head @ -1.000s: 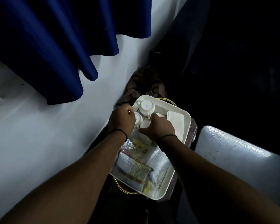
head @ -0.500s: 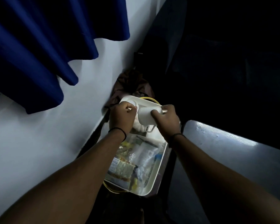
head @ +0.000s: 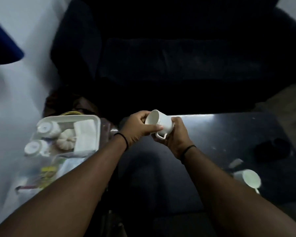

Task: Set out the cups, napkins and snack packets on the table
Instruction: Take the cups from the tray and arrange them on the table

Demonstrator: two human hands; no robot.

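One head-worn camera looks steeply down, close over the dark table (head: 229, 134) and white tray (head: 85, 117)

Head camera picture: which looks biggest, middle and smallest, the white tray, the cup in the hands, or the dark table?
As they look in this view:
1. Dark table, the largest.
2. White tray, partly hidden by the left arm.
3. Held cup, the smallest, gripped by the left hand and right hand.

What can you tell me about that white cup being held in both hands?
The white cup looks like glossy ceramic, with a loop handle pointing down. It lies tipped on its side above the dark table, its empty mouth toward the left hand, which grips the rim. The right hand holds its base.
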